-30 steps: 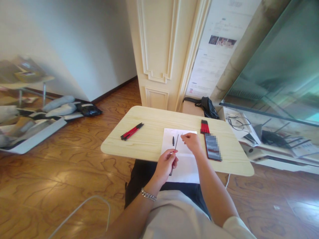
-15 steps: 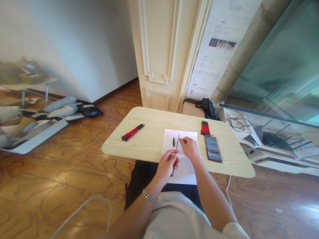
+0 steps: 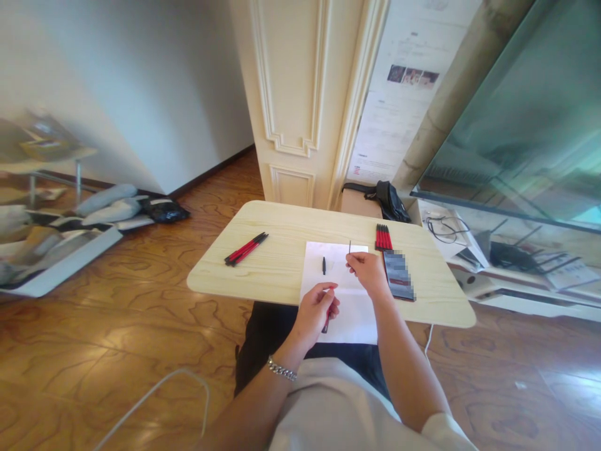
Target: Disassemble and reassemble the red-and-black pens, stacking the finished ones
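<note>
Shifted from the left hand [image 3: 313,311] since the earlier frame, a thin dark rod [image 3: 350,247] sits pinched in the right hand [image 3: 367,271], apart from the slim red-and-black pen barrel [image 3: 325,324] the left clasps over white paper [image 3: 347,307]. One tapered black tip [image 3: 323,265] lies loose there; dismantling looks done, the parts left unjoined.

A phone [image 3: 399,275] lies on the table [image 3: 282,241]. Beyond the table's far edge are a cream panel [image 3: 293,75] and a black bag [image 3: 389,202]; to the table's right, a large screen [image 3: 526,125]; to its left, a white box [image 3: 77,262] and a black parcel [image 3: 165,211].
</note>
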The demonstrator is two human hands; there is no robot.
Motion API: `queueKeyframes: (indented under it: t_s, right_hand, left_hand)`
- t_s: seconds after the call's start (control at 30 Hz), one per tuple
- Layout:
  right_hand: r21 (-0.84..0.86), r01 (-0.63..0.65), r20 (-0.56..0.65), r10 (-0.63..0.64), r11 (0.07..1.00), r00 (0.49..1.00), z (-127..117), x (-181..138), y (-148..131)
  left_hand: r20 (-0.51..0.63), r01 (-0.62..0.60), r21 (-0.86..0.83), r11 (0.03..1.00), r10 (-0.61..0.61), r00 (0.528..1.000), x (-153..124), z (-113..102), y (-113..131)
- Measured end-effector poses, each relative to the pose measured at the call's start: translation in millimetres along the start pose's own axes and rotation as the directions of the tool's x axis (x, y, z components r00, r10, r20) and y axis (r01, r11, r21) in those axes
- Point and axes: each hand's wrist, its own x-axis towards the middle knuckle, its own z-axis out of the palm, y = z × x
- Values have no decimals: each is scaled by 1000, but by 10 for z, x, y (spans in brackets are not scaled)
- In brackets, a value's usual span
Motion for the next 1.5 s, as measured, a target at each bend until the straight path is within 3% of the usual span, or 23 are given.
queueKeyframes:
  t_s: [0.17,0.4,0.6,0.77,0.97,1.27,1.4,1.5]
  right_hand:
    - [-430,-39,-38,25,902,999,95,5,92]
    - [-602,-33,-20,26,798,999,224,-11,131]
    - [-534,-32,-56,2,845,998,201,-25,102]
    - [-268,71,-114,-105,961,988,118,-244,-26]
    - [6,143,91,-143,990,985,89,-646,-164]
    - [-37,96,142,-90,995,986,118,-776,-254]
    - [-14,60,143,-58,998,988,69,-641,-153]
    - [-82,-10,69,15,997,998,-25,-419,-18]
  left_hand:
    - [-3,7,-35,999,-8,1000,5,-7,50]
    - [-34,32,-64,997,-34,999,-12,4,102]
    - [-42,32,-106,994,-37,998,23,-3,136]
    - [-54,20,-154,988,-29,998,78,-15,142]
    - [-101,-75,-182,980,57,993,141,41,174]
    - [-121,-92,-114,989,78,990,188,114,186]
    - [-93,-61,-126,990,50,994,198,120,226]
    - [-121,-51,-102,993,38,992,222,62,232]
